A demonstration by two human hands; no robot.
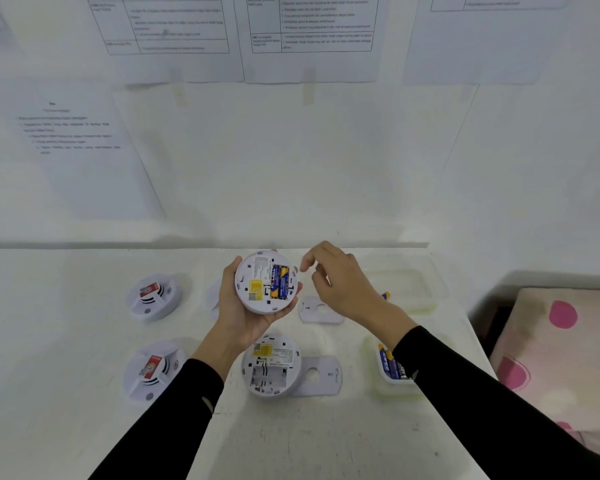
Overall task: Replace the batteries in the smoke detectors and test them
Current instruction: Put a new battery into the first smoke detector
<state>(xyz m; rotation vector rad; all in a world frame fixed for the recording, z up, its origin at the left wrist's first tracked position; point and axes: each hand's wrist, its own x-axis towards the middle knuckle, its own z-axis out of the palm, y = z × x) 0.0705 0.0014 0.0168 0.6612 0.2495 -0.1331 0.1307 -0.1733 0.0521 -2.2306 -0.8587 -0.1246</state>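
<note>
The left grip (243, 317), a bare hand in a black sleeve, holds a round white smoke detector (266, 282) above the white surface (291, 427), with the fingers curled around its edge. The back of the detector is turned up to the camera, and two batteries (280, 282) lie side by side in its compartment, next to a yellow label. The right grip (340, 285) hovers just to the right of this detector without touching it; its fingers are loosely bent and it holds nothing. Below the held detector, a second detector (271, 367) lies on the surface with its back up and its battery compartment empty. A flat white mounting plate (321, 375) lies touching its right side, and another plate (321, 310) lies farther back, partly under the right grip. On the left side of the surface stand two more detectors, the far one (153, 296) and the near one (153, 370), each with a red sticker on top. At the right, a small clear container (378, 386) holds several batteries (390, 365), partly hidden by the right sleeve. A second clear container (406, 285) stands behind it. Printed sheets (174, 26) hang on the wall.
</note>
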